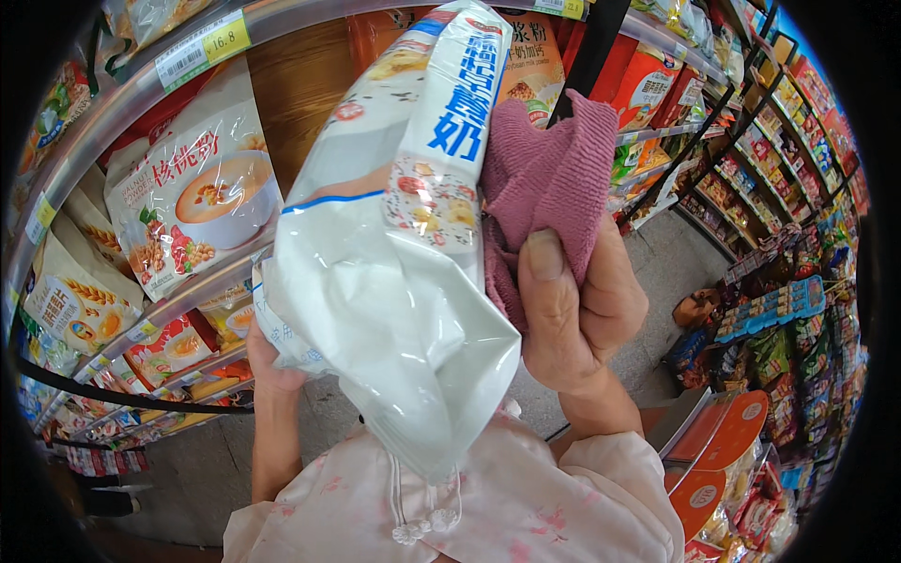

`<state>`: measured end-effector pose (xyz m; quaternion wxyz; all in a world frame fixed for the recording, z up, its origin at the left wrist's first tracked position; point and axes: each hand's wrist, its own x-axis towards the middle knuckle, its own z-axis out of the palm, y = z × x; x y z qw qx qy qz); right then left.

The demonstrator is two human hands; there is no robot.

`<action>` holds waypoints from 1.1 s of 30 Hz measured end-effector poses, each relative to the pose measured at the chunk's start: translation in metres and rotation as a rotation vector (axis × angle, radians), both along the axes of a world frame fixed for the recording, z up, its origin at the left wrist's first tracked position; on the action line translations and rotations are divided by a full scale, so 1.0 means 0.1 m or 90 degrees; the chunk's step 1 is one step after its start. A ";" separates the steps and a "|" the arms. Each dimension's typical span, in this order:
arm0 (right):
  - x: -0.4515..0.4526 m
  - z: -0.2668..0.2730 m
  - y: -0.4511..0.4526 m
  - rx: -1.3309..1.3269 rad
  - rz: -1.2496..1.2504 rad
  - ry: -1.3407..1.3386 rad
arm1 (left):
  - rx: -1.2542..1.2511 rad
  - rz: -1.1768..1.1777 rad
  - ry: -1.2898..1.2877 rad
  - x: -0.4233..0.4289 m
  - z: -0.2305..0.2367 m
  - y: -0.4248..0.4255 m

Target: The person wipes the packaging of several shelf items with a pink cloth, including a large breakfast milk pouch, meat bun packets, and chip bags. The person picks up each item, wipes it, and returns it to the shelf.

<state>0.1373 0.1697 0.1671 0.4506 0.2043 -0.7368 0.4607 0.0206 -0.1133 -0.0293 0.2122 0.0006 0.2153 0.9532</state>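
Observation:
A large white plastic food bag (380, 281) with blue lettering and pictures of food fills the middle of the view, its crimped end hanging towards my chest. At its left side, my left hand (274, 366) grips the bag, with most of the fingers hidden behind it. My right hand (581, 310) pinches a folded pink ribbed cloth (556, 176) between thumb and fingers, and the cloth lies against the bag's right side.
Store shelving with a price rail (204, 53) stands ahead, holding a walnut powder bag (204, 197) and an orange soybean milk powder bag (528, 70). Snack racks line the right, beside a blue tray (771, 310) and an orange-fronted display (725, 450). Grey floor (662, 281) shows between.

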 end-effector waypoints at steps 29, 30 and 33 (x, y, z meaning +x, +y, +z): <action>-0.50 -0.15 -0.20 0.052 -0.044 0.264 | -0.429 0.056 0.140 0.08 0.15 -0.18; -0.51 -0.15 -0.22 0.055 -0.048 0.260 | -0.424 0.052 0.144 0.06 0.19 -0.17; -0.51 -0.12 -0.25 0.064 -0.047 0.248 | -0.435 0.039 0.020 -0.03 0.36 -0.10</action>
